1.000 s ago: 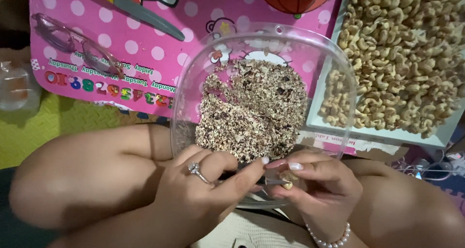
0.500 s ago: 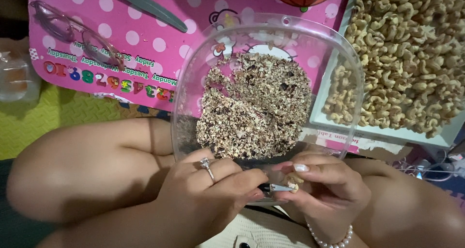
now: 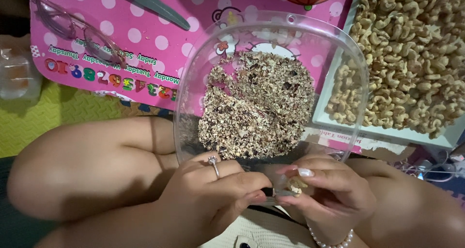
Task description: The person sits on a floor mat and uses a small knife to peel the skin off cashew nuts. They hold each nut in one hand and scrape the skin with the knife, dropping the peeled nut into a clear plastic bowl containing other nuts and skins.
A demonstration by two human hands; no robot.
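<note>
My left hand (image 3: 213, 192), with a ring on one finger, grips a small dark-handled tool (image 3: 269, 192) whose tip reaches my right hand. My right hand (image 3: 329, 190) pinches a pale cashew nut (image 3: 296, 185) between thumb and fingers, with the tool's tip against it. Both hands meet just below the near rim of a clear plastic bowl (image 3: 193, 83). The bowl holds a heap of brown and tan nut skins (image 3: 256, 112). A pearl bracelet (image 3: 329, 240) circles my right wrist.
A white tray (image 3: 387, 134) full of peeled cashews (image 3: 416, 54) sits at the right. Under the bowl lies a pink polka-dot mat (image 3: 97, 15) with clear glasses (image 3: 77, 32) and a grey knife (image 3: 152, 3) on it. My bare knees flank the hands.
The view has drifted slightly, so the bowl and mat sit a little differently in frame. My hands stay together on the nut, with small finger movements only.
</note>
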